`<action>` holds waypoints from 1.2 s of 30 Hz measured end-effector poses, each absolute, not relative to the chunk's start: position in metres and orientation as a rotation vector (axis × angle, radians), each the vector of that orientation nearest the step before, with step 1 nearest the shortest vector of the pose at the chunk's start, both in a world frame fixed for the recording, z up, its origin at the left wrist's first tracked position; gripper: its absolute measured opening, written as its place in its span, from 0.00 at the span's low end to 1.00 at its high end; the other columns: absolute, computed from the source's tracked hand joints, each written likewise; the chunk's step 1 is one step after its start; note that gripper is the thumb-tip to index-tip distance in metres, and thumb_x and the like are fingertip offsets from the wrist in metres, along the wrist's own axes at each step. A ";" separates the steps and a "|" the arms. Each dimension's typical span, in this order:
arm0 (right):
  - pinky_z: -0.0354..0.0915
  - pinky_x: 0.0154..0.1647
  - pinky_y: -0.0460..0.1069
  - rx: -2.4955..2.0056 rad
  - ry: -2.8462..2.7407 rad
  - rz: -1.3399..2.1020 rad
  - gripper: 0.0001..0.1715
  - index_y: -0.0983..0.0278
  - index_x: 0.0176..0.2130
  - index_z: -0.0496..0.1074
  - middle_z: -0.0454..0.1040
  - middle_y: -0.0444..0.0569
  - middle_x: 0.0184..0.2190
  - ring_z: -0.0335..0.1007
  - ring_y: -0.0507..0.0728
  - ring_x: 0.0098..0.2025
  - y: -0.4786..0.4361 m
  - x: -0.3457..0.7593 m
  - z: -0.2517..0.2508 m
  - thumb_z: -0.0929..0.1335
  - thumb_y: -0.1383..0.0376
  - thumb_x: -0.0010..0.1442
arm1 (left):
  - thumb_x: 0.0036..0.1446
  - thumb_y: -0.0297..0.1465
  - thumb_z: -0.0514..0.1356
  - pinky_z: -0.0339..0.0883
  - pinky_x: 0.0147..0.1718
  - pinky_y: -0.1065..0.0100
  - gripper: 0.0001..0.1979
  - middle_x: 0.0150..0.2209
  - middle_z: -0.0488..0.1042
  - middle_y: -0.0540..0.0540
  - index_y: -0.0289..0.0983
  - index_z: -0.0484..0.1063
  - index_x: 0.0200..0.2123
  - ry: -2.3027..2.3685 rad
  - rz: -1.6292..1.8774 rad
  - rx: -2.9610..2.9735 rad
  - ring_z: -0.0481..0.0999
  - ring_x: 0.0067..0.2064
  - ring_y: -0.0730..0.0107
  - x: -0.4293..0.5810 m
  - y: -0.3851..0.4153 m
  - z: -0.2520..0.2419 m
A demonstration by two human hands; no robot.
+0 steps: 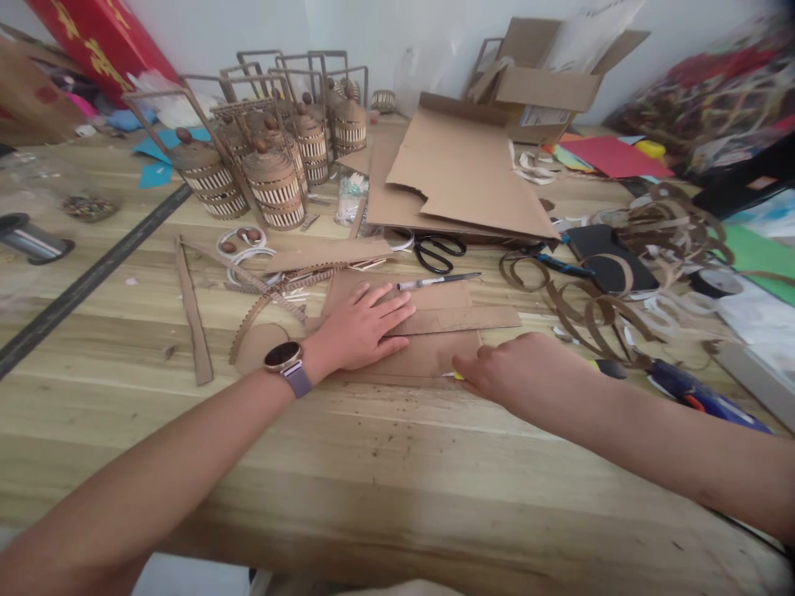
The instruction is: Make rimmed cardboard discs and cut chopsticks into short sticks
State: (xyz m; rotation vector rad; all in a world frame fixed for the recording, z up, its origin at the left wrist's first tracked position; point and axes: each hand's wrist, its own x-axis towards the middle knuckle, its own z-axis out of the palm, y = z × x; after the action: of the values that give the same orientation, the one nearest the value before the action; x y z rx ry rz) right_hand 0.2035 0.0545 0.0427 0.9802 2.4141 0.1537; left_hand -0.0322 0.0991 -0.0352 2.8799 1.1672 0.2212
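One hand (370,328) lies splayed on cardboard (426,356).

Left wrist (314,361) is wearing a round watch (282,356); gold-toned rim (267,362) is framing a dark face, purple band (298,380) is adjoining. Both forearms (186,463) are showing bare.

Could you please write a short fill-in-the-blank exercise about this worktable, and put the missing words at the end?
1. The left hand rests on the cardboard sheet with its palm facing ____.
2. The right hand grips a utility knife whose blade points to the person's ____.
3. The scissors have ____ handles.

Missing words: down; left; black.
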 end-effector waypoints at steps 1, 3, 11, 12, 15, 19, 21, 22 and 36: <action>0.40 0.18 0.49 0.987 2.410 0.149 0.06 0.63 0.37 0.72 0.79 0.48 0.25 0.78 0.57 0.26 0.054 0.205 0.042 0.66 0.72 0.63 | 0.69 0.47 0.43 0.45 0.65 0.45 0.30 0.69 0.56 0.45 0.37 0.57 0.66 1.166 0.226 2.882 0.52 0.69 0.50 -0.032 0.099 -0.035; 0.40 0.18 0.49 1.005 2.400 0.138 0.06 0.64 0.37 0.72 0.79 0.48 0.25 0.77 0.57 0.26 0.054 0.208 0.042 0.66 0.72 0.62 | 0.69 0.47 0.43 0.45 0.65 0.46 0.30 0.69 0.56 0.46 0.37 0.58 0.66 1.167 0.231 2.889 0.52 0.69 0.50 -0.032 0.099 -0.035; 0.39 0.19 0.49 0.997 2.372 0.143 0.06 0.63 0.38 0.72 0.79 0.48 0.26 0.77 0.57 0.26 0.054 0.213 0.045 0.65 0.70 0.64 | 0.69 0.47 0.42 0.45 0.66 0.47 0.30 0.69 0.55 0.46 0.37 0.57 0.66 1.166 0.213 2.901 0.52 0.69 0.50 -0.033 0.099 -0.035; 0.39 0.19 0.49 0.998 2.362 0.140 0.06 0.63 0.39 0.73 0.80 0.48 0.26 0.77 0.57 0.25 0.054 0.214 0.046 0.65 0.70 0.64 | 0.69 0.48 0.42 0.45 0.66 0.47 0.31 0.69 0.55 0.46 0.37 0.57 0.66 1.166 0.213 2.902 0.52 0.69 0.50 -0.033 0.099 -0.035; 0.40 0.20 0.49 1.008 2.346 0.138 0.08 0.62 0.39 0.73 0.80 0.48 0.27 0.74 0.55 0.24 0.053 0.217 0.046 0.65 0.72 0.62 | 0.68 0.48 0.43 0.46 0.65 0.46 0.30 0.69 0.56 0.46 0.37 0.57 0.66 1.166 0.221 2.898 0.52 0.69 0.50 -0.033 0.099 -0.035; 0.40 0.20 0.49 0.993 2.400 0.164 0.06 0.63 0.39 0.73 0.79 0.48 0.25 0.72 0.54 0.22 0.053 0.223 0.044 0.65 0.69 0.63 | 0.68 0.47 0.43 0.46 0.65 0.46 0.30 0.69 0.56 0.46 0.37 0.58 0.66 1.171 0.216 2.890 0.52 0.69 0.50 -0.033 0.099 -0.034; 0.38 0.20 0.49 0.986 2.432 0.168 0.06 0.63 0.39 0.72 0.79 0.48 0.24 0.73 0.55 0.22 0.053 0.228 0.042 0.65 0.66 0.65 | 0.68 0.47 0.43 0.46 0.65 0.46 0.30 0.69 0.56 0.46 0.37 0.58 0.66 1.172 0.215 2.890 0.52 0.69 0.50 -0.033 0.099 -0.034; 0.37 0.20 0.49 0.983 2.440 0.173 0.07 0.63 0.40 0.72 0.78 0.47 0.23 0.74 0.55 0.22 0.054 0.230 0.042 0.65 0.64 0.66 | 0.68 0.47 0.43 0.45 0.65 0.46 0.30 0.69 0.56 0.46 0.38 0.58 0.66 1.172 0.218 2.891 0.52 0.69 0.50 -0.033 0.098 -0.034; 0.41 0.20 0.49 0.977 2.390 0.163 0.08 0.62 0.40 0.72 0.79 0.48 0.25 0.76 0.58 0.24 0.052 0.254 0.043 0.63 0.68 0.66 | 0.68 0.47 0.43 0.45 0.65 0.46 0.30 0.69 0.56 0.45 0.38 0.57 0.66 1.158 0.214 2.874 0.51 0.69 0.50 -0.033 0.100 -0.034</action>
State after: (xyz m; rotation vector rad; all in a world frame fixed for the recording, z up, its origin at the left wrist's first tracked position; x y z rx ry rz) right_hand 0.2544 0.0518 0.0434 0.9767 2.3899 0.1628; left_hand -0.0332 0.0996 -0.0341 2.8740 1.1581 0.2143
